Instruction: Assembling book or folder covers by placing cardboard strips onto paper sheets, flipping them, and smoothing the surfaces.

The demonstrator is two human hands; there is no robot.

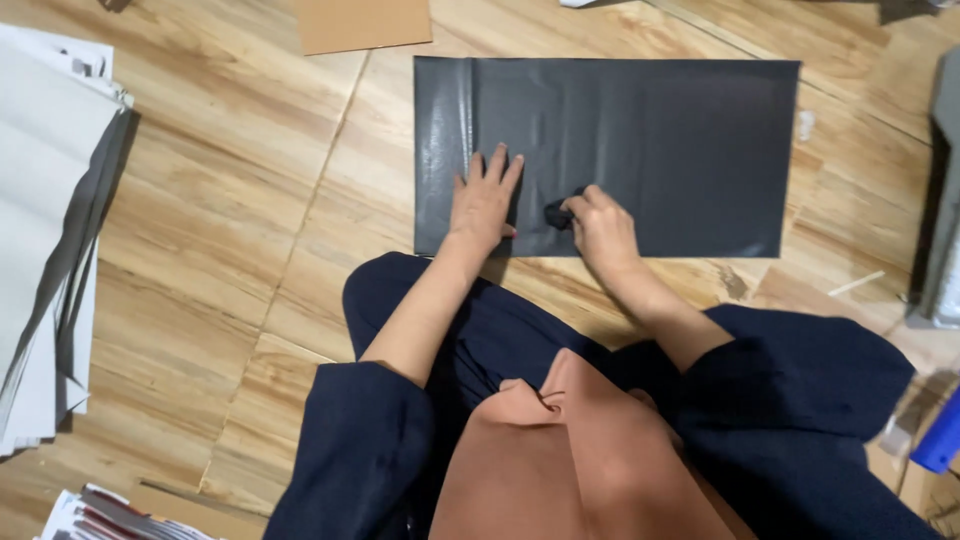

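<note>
1. Nearest the camera, a rust-brown garment (580,450) covers the person's front, with dark navy sleeves (360,440) spreading to both sides.
2. Beyond the sleeves, both bare forearms reach forward over the wood-pattern floor (220,260).
3. Left hand (482,205) lies open and flat, fingers spread, pressing on the near edge of a black plastic mailer bag (660,140).
4. Right hand (600,225) is closed, fingertips pinching a small bunched bit of the same bag just beside the left hand.
5. That bag lies flat on the floor ahead of the person, its long sides running left to right.
6. Off to the left, a stack of grey and white bags (45,230) rests on the floor, well apart from the hands.
7. Farthest away, a brown cardboard piece (362,22) lies past the bag's upper left corner.
</note>
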